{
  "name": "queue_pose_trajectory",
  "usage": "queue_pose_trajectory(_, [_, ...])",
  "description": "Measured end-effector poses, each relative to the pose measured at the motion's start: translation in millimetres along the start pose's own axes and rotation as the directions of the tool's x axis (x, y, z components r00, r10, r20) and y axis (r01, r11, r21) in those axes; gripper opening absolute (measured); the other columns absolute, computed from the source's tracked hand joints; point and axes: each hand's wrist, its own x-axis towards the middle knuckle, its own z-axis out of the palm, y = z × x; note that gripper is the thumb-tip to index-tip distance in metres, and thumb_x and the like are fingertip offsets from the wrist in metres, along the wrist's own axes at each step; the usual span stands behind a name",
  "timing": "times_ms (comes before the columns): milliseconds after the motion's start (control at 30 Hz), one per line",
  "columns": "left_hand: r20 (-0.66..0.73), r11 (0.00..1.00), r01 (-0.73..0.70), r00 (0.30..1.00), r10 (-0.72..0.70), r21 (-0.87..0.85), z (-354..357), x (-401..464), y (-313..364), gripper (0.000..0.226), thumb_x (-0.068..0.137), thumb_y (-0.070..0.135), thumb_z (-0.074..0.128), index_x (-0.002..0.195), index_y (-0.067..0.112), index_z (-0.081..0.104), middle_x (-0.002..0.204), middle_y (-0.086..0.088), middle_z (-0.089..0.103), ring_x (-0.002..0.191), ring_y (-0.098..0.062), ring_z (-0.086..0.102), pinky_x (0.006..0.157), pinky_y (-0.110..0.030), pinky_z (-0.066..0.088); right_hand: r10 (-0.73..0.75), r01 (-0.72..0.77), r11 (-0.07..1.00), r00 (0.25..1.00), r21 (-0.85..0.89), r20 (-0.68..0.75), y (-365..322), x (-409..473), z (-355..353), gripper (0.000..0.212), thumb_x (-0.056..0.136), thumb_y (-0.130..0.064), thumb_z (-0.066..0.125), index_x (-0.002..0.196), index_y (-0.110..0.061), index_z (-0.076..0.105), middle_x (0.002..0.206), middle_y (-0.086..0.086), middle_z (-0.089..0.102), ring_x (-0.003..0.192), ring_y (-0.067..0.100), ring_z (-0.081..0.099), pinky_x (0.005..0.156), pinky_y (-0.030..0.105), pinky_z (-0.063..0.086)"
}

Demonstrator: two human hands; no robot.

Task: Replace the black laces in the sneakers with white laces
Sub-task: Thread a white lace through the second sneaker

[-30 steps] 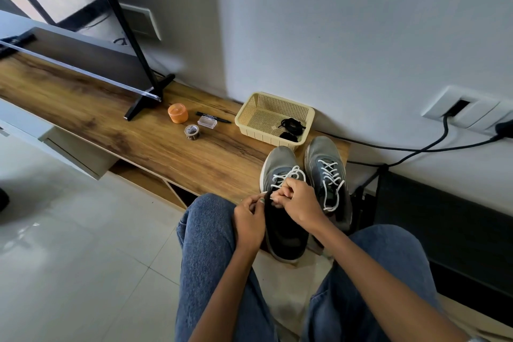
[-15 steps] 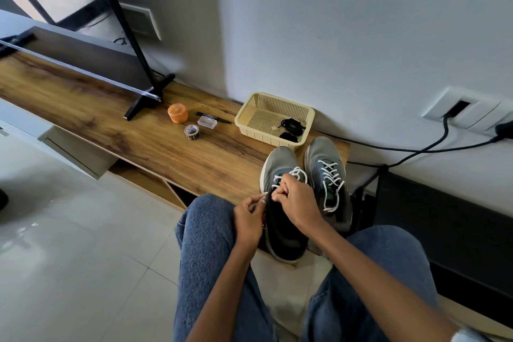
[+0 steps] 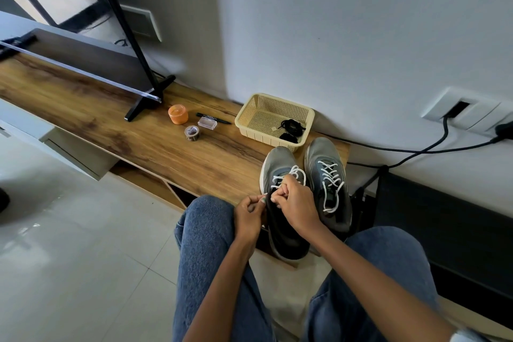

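— What did the room look like?
— A low wooden shelf (image 3: 116, 130) ran along a pale wall, with two grey sneakers side by side at its near end, toes to the wall. A cream basket (image 3: 273, 121) stood just behind them, black laces (image 3: 291, 129) coiled inside.

— And the person?
— Seated in jeans, both hands met over the left sneaker (image 3: 279, 175). The left hand (image 3: 248, 216) pinched something small at the shoe's edge; the right hand (image 3: 295, 203) was curled round the white lace (image 3: 297, 175) near the tongue.

— The other shoe?
— The right sneaker (image 3: 327, 175) was already threaded in white, lace ends lying loose.

— Anything else?
— An orange tub (image 3: 178, 114), a tape roll (image 3: 192, 133), a small clear box (image 3: 207, 122) and a pen (image 3: 213, 115) lay beside a screen's black stand (image 3: 150, 97).
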Motion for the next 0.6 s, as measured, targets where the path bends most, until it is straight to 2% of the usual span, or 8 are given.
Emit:
queue_pose_trajectory(133, [-0.036, 0.999, -0.026, 0.999, 0.027, 0.035, 3.5, 1.4, 0.8, 0.007, 0.095, 0.005, 0.057, 0.093, 0.004, 0.063, 0.075, -0.007, 0.068, 0.060, -0.008, 0.061, 0.054, -0.018, 0.048, 0.043, -0.041, 0.998, 0.998, 0.054, -0.050, 1.3, -3.7, 4.2, 0.048, 0.079, 0.000, 0.067, 0.064, -0.024, 0.028, 0.066, 0.010, 0.061, 0.067, 0.024, 0.065, 0.062, 0.048, 0.054])
queue_pose_trajectory(267, [-0.011, 0.986, -0.085, 0.996, 0.088, 0.145, 4.2, 3.4, -1.1, 0.009, 0.096, 0.006, 0.054, 0.093, 0.007, 0.062, 0.093, -0.019, 0.068, 0.079, -0.021, 0.061, 0.072, -0.035, 0.052, 0.072, -0.062, 0.995, 0.990, 0.083, -0.117, -0.1, -8.2, 5.2, 0.046, 0.079, 0.002, 0.065, 0.063, -0.022, 0.028, 0.063, 0.009, 0.060, 0.065, 0.019, 0.064, 0.060, 0.043, 0.052])
queue_pose_trajectory(333, [0.013, 0.985, -0.086, 0.996, 0.085, 0.147, 3.5, 2.7, -1.7, 0.011, 0.096, 0.005, 0.053, 0.092, 0.010, 0.062, 0.096, -0.019, 0.068, 0.084, -0.023, 0.061, 0.078, -0.039, 0.051, 0.074, -0.064, 0.994, 0.989, 0.084, -0.127, -2.8, -11.2, 3.4, 0.047, 0.079, 0.003, 0.065, 0.063, -0.022, 0.028, 0.065, 0.009, 0.061, 0.066, 0.019, 0.063, 0.062, 0.040, 0.051])
queue_pose_trajectory(433, [0.047, 0.981, -0.111, 0.993, 0.105, 0.162, 2.9, 2.5, -1.8, 0.013, 0.096, 0.004, 0.053, 0.090, 0.013, 0.061, 0.091, -0.011, 0.066, 0.081, -0.018, 0.060, 0.077, -0.034, 0.050, 0.096, -0.084, 0.992, 0.987, 0.099, -0.132, -5.2, -15.5, 1.0, 0.045, 0.080, 0.005, 0.064, 0.065, -0.021, 0.030, 0.069, 0.006, 0.061, 0.070, 0.018, 0.063, 0.065, 0.035, 0.052])
queue_pose_trajectory(533, [0.087, 0.955, -0.169, 0.985, 0.152, 0.245, 3.1, 4.4, -4.5, 0.007, 0.097, 0.006, 0.052, 0.095, 0.008, 0.058, 0.081, -0.002, 0.063, 0.069, -0.008, 0.055, 0.064, -0.018, 0.045, 0.117, -0.101, 0.990, 0.980, 0.102, -0.158, -6.9, -19.5, 2.2, 0.041, 0.081, 0.006, 0.061, 0.067, -0.020, 0.032, 0.072, 0.005, 0.061, 0.073, 0.018, 0.064, 0.067, 0.037, 0.053])
queue_pose_trajectory(600, [0.114, 0.934, -0.190, 0.980, 0.163, 0.302, 3.4, 5.0, -6.0, 0.006, 0.098, 0.009, 0.051, 0.098, 0.007, 0.056, 0.078, 0.001, 0.059, 0.062, -0.003, 0.050, 0.057, -0.014, 0.039, 0.131, -0.115, 0.988, 0.976, 0.101, -0.173, -7.6, -22.7, 3.5, 0.040, 0.082, 0.005, 0.060, 0.067, -0.021, 0.033, 0.072, 0.001, 0.060, 0.074, 0.017, 0.064, 0.068, 0.038, 0.053])
